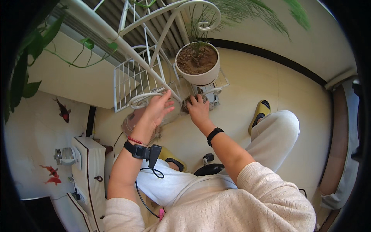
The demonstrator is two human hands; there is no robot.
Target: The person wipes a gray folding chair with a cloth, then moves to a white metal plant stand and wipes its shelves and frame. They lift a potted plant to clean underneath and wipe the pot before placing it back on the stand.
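Observation:
My right hand (200, 108) grips a crumpled grey-brown cloth (186, 108) at the lower end of a white metal plant stand (136, 55). Fingers apart and holding nothing, my left hand (159, 108) is beside a scrolled end of the stand; whether it touches the metal I cannot tell. Just beyond my right hand, a white pot (200, 79) of brown soil rests on a wire shelf of the stand. Feathery green stems (200, 29) rise from it. Part of the lower shelf is hidden by my hands and the pot.
A trailing vine (87, 65) hangs at the upper left, near a ribbed radiator (162, 23). Below my left hand is a pinkish round object (133, 123) with cables. A white cabinet (89, 168) at left carries a glass kettle (66, 156).

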